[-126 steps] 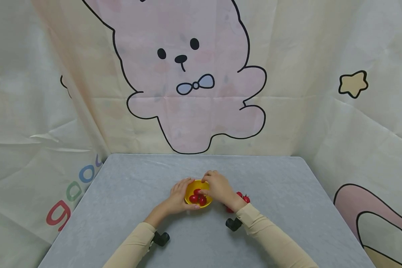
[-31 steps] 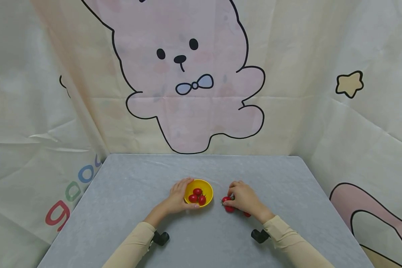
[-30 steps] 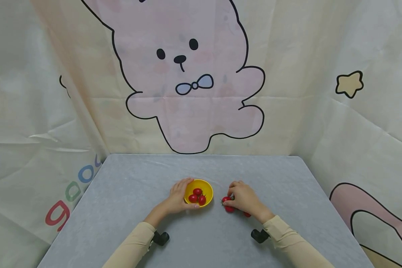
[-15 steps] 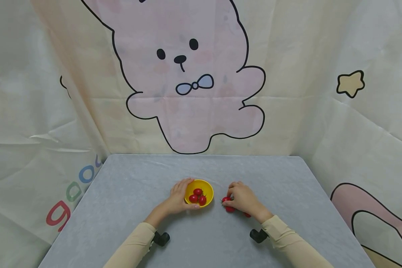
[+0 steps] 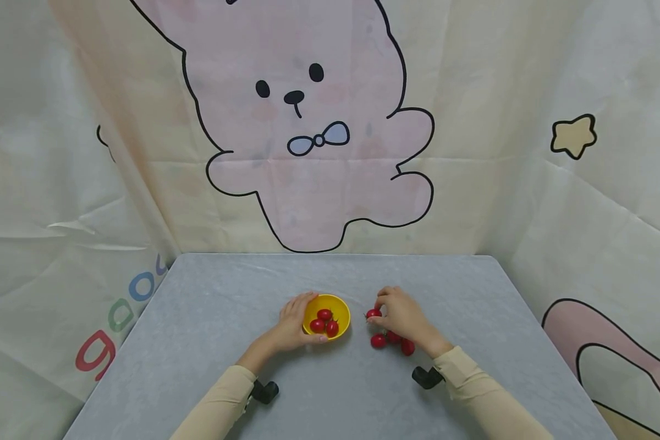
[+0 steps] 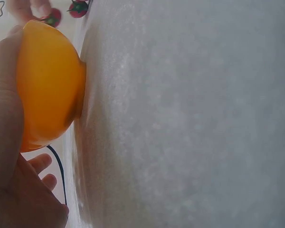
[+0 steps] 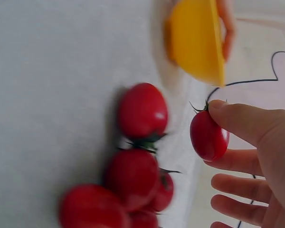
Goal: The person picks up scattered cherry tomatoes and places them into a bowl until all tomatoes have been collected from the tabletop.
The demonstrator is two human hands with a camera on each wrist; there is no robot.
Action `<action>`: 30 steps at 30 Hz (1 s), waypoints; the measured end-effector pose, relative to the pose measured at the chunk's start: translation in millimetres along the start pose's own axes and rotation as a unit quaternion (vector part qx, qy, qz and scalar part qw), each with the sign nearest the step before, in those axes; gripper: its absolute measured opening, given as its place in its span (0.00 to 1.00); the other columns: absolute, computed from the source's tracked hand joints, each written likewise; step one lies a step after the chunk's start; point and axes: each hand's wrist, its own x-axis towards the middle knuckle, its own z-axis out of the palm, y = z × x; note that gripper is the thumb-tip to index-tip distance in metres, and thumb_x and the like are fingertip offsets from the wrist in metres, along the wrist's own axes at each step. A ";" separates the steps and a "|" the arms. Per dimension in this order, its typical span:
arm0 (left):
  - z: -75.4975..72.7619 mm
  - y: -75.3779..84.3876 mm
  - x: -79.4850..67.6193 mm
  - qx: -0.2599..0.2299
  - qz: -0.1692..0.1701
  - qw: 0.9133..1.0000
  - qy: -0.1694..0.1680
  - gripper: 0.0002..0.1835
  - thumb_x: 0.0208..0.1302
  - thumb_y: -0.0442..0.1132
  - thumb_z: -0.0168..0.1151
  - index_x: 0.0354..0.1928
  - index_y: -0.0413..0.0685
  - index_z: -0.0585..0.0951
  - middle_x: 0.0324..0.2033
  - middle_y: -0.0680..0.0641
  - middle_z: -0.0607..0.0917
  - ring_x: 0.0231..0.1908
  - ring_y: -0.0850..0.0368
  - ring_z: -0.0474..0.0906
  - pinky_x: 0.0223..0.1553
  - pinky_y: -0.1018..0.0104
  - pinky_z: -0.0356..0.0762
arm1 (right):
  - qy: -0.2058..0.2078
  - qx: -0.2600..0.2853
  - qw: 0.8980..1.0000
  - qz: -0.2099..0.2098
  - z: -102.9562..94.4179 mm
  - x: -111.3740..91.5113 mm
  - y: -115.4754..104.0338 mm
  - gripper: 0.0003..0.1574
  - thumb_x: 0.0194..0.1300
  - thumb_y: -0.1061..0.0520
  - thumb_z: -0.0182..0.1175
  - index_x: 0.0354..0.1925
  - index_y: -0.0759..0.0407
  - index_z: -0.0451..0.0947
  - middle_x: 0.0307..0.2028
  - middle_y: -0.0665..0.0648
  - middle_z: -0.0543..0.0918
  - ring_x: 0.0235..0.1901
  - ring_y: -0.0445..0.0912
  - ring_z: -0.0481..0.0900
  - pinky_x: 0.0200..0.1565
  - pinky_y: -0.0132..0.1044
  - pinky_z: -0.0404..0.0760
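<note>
My left hand (image 5: 293, 324) grips the side of a yellow bowl (image 5: 343, 311), thumb near its front and fingers around the far rim. Inside the bowl lie 3 red cherry tomatoes (image 5: 324, 315). To the right, my right hand (image 5: 406, 313) pinches one cherry tomato (image 7: 208, 135) with a green stem between thumb and forefinger, raised off the table in the right wrist view. Below that hand several more cherry tomatoes (image 7: 142, 111) sit clustered on the table, some partly hidden behind others. The left wrist view shows the bowl's outer wall (image 6: 50, 85) standing on the table.
A grey cloth-covered table (image 5: 242, 275) spreads beneath both hands. Pale curtains with a printed bear (image 5: 319, 183) hang behind it and at its sides. A black wrist-camera mount (image 5: 265, 392) sticks out below the left sleeve and another mount (image 5: 427, 377) below the right one.
My right hand, over the bowl at first, went to the tomato cluster on the right and has now lifted one tomato up from it. My left hand and the bowl have stayed in place.
</note>
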 end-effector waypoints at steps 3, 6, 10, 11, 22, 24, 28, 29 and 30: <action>-0.2 -0.2 -0.5 0.001 0.001 1.000 -0.002 0.57 0.50 0.66 0.71 0.76 0.53 0.53 0.75 0.45 0.58 0.74 0.41 0.50 0.75 0.36 0.44 | 0.001 -0.009 1.000 0.011 -5.8 4.0 0.3 0.18 0.52 0.38 0.74 0.29 0.49 0.86 0.52 0.58 0.84 0.53 0.54 0.78 0.52 0.50 0.83; 0.1 -0.9 -0.5 0.002 0.000 1.000 -0.004 0.57 0.50 0.67 0.70 0.76 0.54 0.53 0.76 0.45 0.58 0.74 0.41 0.51 0.75 0.36 0.44 | 0.004 -0.012 1.000 0.012 -8.4 6.4 0.5 0.18 0.52 0.38 0.74 0.31 0.50 0.87 0.52 0.58 0.84 0.54 0.55 0.78 0.53 0.51 0.83; 0.1 -1.0 -0.7 0.002 0.001 1.000 -0.002 0.57 0.50 0.67 0.70 0.76 0.54 0.53 0.75 0.45 0.58 0.74 0.41 0.51 0.74 0.36 0.45 | 0.007 -0.007 1.000 0.010 -12.0 9.9 -3.2 0.18 0.53 0.38 0.73 0.32 0.49 0.86 0.53 0.57 0.84 0.54 0.53 0.77 0.54 0.50 0.82; 0.1 -1.0 -0.7 0.001 0.001 1.000 0.000 0.57 0.50 0.67 0.71 0.76 0.54 0.54 0.75 0.45 0.59 0.74 0.41 0.51 0.74 0.36 0.46 | 0.009 -0.006 1.000 0.008 -13.0 11.1 -5.0 0.18 0.53 0.38 0.73 0.32 0.49 0.86 0.53 0.57 0.83 0.54 0.53 0.77 0.54 0.50 0.83; -0.1 1.7 -1.1 -0.005 -0.004 1.000 0.001 0.56 0.50 0.65 0.72 0.75 0.55 0.54 0.75 0.45 0.59 0.74 0.40 0.51 0.74 0.35 0.47 | 0.023 0.004 0.999 -0.023 -21.4 24.8 -34.4 0.20 0.52 0.37 0.73 0.33 0.49 0.87 0.51 0.56 0.84 0.54 0.53 0.78 0.55 0.49 0.82; -0.1 1.8 -0.9 -0.006 -0.004 1.000 0.003 0.55 0.50 0.64 0.72 0.75 0.55 0.55 0.75 0.45 0.59 0.74 0.40 0.51 0.73 0.34 0.47 | 0.026 0.004 0.999 -0.028 -20.5 27.7 -39.4 0.19 0.52 0.38 0.74 0.34 0.50 0.87 0.51 0.56 0.84 0.53 0.53 0.78 0.55 0.49 0.82; -0.1 0.6 -0.3 -0.008 -0.001 1.000 0.005 0.54 0.51 0.62 0.72 0.75 0.55 0.54 0.75 0.45 0.59 0.74 0.40 0.51 0.73 0.34 0.48 | 0.017 0.004 0.999 -0.035 -17.0 33.2 -48.9 0.20 0.53 0.38 0.73 0.35 0.50 0.87 0.52 0.56 0.84 0.54 0.53 0.78 0.57 0.50 0.82; -0.4 0.1 -0.1 -0.009 0.000 1.000 0.005 0.54 0.51 0.63 0.72 0.75 0.55 0.54 0.75 0.45 0.59 0.73 0.40 0.52 0.73 0.33 0.48 | 0.013 0.004 0.999 -0.037 -15.5 34.6 -51.0 0.20 0.53 0.37 0.73 0.36 0.49 0.87 0.52 0.56 0.84 0.54 0.53 0.78 0.57 0.50 0.82; -0.6 -0.4 0.1 -0.008 0.002 1.000 0.005 0.55 0.51 0.63 0.72 0.75 0.55 0.54 0.75 0.46 0.59 0.73 0.40 0.52 0.73 0.34 0.48 | 0.009 0.003 0.999 -0.037 -13.9 36.0 -53.0 0.21 0.53 0.37 0.73 0.36 0.49 0.87 0.53 0.56 0.84 0.54 0.52 0.78 0.57 0.50 0.81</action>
